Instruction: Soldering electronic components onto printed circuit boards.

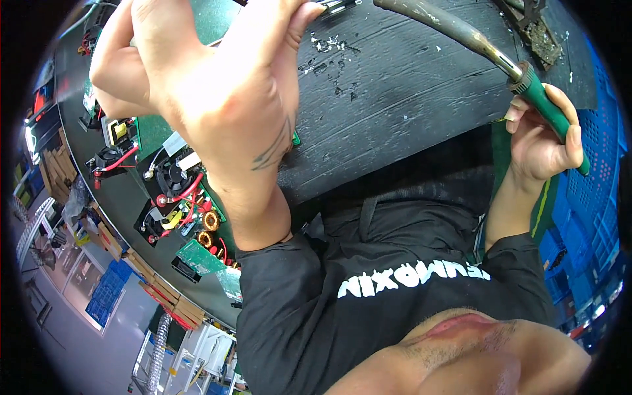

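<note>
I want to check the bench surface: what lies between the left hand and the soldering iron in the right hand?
In the head view, between the left hand and the soldering iron lies the dark bench mat, with small white flecks scattered on it.

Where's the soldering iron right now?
In the head view, the soldering iron is at upper right, its green handle gripped in the right hand above the black workbench, beside blue crates.
</note>
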### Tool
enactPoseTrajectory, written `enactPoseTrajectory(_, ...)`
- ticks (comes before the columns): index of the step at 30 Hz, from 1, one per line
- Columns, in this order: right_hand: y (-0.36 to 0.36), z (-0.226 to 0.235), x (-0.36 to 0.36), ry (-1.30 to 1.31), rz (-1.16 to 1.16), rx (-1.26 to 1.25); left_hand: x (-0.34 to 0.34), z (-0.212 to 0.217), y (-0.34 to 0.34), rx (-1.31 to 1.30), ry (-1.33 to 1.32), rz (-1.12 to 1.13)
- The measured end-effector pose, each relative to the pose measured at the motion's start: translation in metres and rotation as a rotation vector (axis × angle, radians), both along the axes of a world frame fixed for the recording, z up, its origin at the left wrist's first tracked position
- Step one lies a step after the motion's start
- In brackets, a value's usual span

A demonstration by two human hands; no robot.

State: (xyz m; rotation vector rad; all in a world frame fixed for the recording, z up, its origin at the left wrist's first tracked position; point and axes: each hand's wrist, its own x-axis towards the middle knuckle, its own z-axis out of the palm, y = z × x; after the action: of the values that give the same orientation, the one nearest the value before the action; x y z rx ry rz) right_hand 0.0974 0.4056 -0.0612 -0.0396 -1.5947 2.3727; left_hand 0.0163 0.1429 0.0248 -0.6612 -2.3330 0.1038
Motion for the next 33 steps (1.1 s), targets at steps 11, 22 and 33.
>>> enactPoseTrajectory(11,0.005,0.0,0.005,0.047,-0.017,-0.061,0.008,0.008,0.006,0.092,-0.127,0.095)
enactPoseTrajectory(22,-0.001,-0.006,0.011,-0.033,-0.032,-0.038,0.009,0.0,0.012,0.146,-0.167,0.046)
enactPoseTrajectory(33,-0.004,-0.008,0.009,-0.089,-0.048,0.024,0.008,-0.001,0.013,0.105,-0.16,0.041)
